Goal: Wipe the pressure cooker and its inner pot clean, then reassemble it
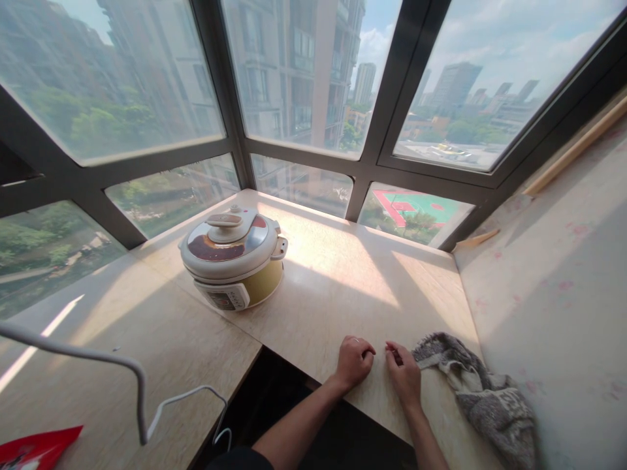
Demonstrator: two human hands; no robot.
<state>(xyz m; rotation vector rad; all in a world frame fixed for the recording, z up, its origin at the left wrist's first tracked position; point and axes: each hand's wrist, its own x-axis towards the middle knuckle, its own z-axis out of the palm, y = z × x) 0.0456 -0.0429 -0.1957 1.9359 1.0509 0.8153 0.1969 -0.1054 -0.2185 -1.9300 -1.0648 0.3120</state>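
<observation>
My left hand [355, 361] rests near the front edge of the pale countertop [323, 313], its fingers curled in; what they hold, if anything, is hidden. Just to its right, a small gap apart, lies my right hand [402, 371], also with curled fingers and nothing recognisable in them. The grey patterned cloth [494, 391] is crumpled right beside my right hand. Farther back on the left stands a white and olive-green electric cooker [232, 258], its lid on and its control panel facing the front.
A white cable [93, 354] arches over the left counter. A red packet [42, 449] lies at the bottom left corner. Dark-framed windows [369, 147] line the back, and a flowered wall [558, 287] bounds the right side. A dark opening [274, 385] cuts into the counter's front.
</observation>
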